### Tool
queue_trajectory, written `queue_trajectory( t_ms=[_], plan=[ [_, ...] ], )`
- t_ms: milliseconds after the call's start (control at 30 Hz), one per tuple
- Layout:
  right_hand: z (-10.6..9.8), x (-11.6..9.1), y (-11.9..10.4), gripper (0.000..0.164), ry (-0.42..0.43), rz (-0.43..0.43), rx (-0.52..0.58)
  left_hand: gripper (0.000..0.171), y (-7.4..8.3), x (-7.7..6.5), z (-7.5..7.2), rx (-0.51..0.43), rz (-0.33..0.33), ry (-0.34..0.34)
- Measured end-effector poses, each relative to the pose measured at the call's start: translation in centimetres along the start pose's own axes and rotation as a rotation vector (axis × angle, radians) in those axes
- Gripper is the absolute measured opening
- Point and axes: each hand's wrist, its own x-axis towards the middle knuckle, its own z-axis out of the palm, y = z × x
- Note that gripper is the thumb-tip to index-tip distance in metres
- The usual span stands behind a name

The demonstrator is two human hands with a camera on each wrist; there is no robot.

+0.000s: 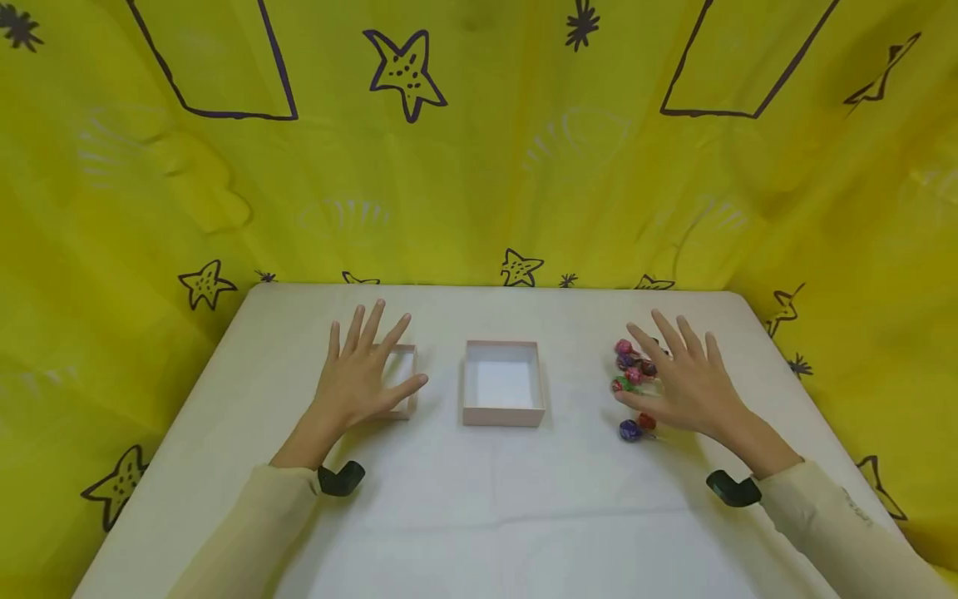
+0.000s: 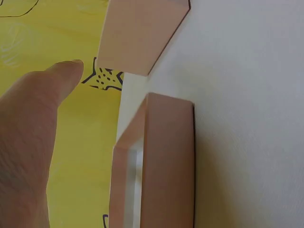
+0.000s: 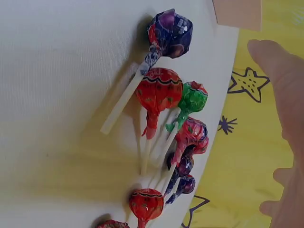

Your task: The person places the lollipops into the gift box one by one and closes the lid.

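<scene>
Nearest the camera, two pale sleeves [image 1: 247,524] reach in over the white worktop [image 1: 494,549], each with a dark mount [image 1: 341,478] at the wrist. The left hand [image 1: 353,378] and right hand [image 1: 687,387] are well apart, fingers straight and fanned, holding nothing; the shadows beside the wrists suggest that both are raised off the surface. Partly beneath the left hand, toward the worktop's left edge, lies a shallow pink tray [image 2: 168,156], possibly a lid; it sits hollow side up, and the left wrist view shows no contact with the hand. A box [image 1: 503,417] rests flat on its base about midway between the left and right edges, short of the far edge, its mouth upward, which leaves the white interior reachable from either side. Wrapped lollipops [image 1: 634,377] lie toward the right edge, some hidden by the right hand. They rest on their sides, presumably because round heads on thin sticks will not stand; most sticks point away from the box. A purple one [image 3: 175,33] and a red one [image 3: 159,89] lie nearest the person. The spacing probably gives each hand its own side. Beyond the far edge hangs a yellow curtain [image 1: 479,175].
</scene>
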Motion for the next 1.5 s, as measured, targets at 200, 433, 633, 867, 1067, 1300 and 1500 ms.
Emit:
queue_trajectory(
  t_ms=[200,433,633,867,1067,1300,1500],
  plan=[
    [-0.1,1.2,1.7,0.1,0.044,-0.132,0.043,0.094,0.8,0.8,0.3,-0.055,0.02,-0.024],
    [-0.2,2.2,3.7,0.094,-0.011,-0.154,0.106,0.094,2.4,1.1,0.6,-0.284,0.066,-0.096],
    [-0.3,3.0,5.0,0.089,-0.064,-0.147,0.13,0.096,3.6,0.9,1.2,-0.503,0.079,-0.178],
    [-0.5,4.9,6.2,0.077,-0.164,-0.083,0.218,0.098,4.8,1.4,1.3,-0.768,0.071,-0.243],
    [0.1,5.2,7.2,0.069,-0.217,-0.016,0.335,0.096,5.2,1.6,1.7,-0.883,-0.013,-0.297],
    [0.9,5.1,8.6,0.058,-0.217,-0.002,0.391,0.093,5.5,1.7,2.0,-1.164,-0.104,-0.379],
    [1.5,5.1,9.3,0.049,-0.234,0.06,0.448,0.091,5.7,1.8,2.4,-1.185,-0.138,-0.383]
  ],
)
